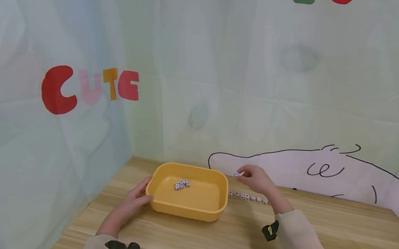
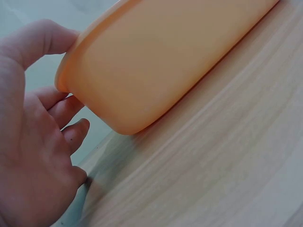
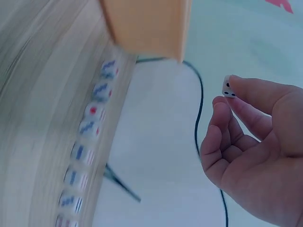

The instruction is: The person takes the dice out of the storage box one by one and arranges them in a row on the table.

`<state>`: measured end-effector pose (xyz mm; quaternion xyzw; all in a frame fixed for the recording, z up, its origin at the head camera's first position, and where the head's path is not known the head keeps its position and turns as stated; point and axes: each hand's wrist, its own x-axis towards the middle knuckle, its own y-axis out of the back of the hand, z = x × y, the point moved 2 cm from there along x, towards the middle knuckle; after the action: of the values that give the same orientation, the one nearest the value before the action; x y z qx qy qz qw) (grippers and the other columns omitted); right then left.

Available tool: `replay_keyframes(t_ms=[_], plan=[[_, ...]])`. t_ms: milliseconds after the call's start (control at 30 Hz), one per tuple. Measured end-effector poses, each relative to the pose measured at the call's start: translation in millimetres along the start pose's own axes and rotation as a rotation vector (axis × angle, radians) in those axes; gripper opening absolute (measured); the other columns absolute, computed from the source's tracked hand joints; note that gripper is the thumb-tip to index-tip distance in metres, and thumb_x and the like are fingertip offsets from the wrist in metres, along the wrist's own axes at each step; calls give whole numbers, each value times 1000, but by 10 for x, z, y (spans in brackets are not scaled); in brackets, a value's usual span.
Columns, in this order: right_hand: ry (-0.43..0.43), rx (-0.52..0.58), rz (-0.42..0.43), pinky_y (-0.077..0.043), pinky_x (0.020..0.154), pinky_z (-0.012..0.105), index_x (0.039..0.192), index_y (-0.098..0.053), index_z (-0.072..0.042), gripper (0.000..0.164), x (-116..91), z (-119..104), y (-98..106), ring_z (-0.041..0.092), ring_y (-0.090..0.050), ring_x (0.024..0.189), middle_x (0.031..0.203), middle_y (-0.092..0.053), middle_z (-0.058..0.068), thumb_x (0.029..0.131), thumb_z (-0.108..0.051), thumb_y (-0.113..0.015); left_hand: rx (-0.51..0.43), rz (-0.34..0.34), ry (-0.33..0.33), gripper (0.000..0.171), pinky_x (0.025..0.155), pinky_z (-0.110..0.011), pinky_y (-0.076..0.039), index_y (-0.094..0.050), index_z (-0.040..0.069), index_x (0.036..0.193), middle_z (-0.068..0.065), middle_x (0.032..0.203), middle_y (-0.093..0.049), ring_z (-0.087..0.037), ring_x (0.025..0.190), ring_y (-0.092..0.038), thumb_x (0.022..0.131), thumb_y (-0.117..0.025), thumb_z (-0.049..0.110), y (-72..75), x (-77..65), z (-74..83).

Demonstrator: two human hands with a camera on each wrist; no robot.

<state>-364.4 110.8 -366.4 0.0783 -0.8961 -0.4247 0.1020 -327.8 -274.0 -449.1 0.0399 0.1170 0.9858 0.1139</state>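
A yellow rectangular tub stands on the wooden table, with several white dice clustered on its floor toward the left. My left hand holds the tub's left end, thumb at the rim and fingers along the outer wall; the left wrist view shows the thumb over the lip. My right hand is raised to the right of the tub and pinches one die between thumb and fingertips. Below that hand, a row of dice runs rightward from beside the tub, its far end partly covered by the right forearm.
Behind the table hangs a pale cloth backdrop with a printed line-drawn figure along the table's back edge. Another cloth side with coloured letters borders the left. Dark straps with small devices sit at both wrists.
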Motion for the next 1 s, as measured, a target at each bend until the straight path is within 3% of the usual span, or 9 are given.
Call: replay_keyframes(t_ms=[200,500,1000], plan=[[-58,-34,7,-49,65,31,109,-66,0,24,-176,228,142,18,-54,75,84,-63,5,91,-15,-63,-13,-13,-22,75,114,-45,-19,-14,3,154,-20,158,-14,-35,144,-19,92,-56,10,-3,-4,3],[-82,-41,12,-46,60,31,107,-65,2,25,-417,555,339,17,-55,73,82,-63,7,91,-18,-63,6,-5,-11,75,113,-47,-23,-15,3,154,-20,159,-15,-36,144,-22,93,-57,12,-13,-5,-3],[-179,-45,12,-46,58,30,108,-65,6,27,-617,1084,368,18,-55,72,82,-62,9,91,-16,-63,-5,-1,6,75,113,-46,-22,-14,5,154,-19,159,-13,-35,145,-19,93,-56,12,-14,-6,4]])
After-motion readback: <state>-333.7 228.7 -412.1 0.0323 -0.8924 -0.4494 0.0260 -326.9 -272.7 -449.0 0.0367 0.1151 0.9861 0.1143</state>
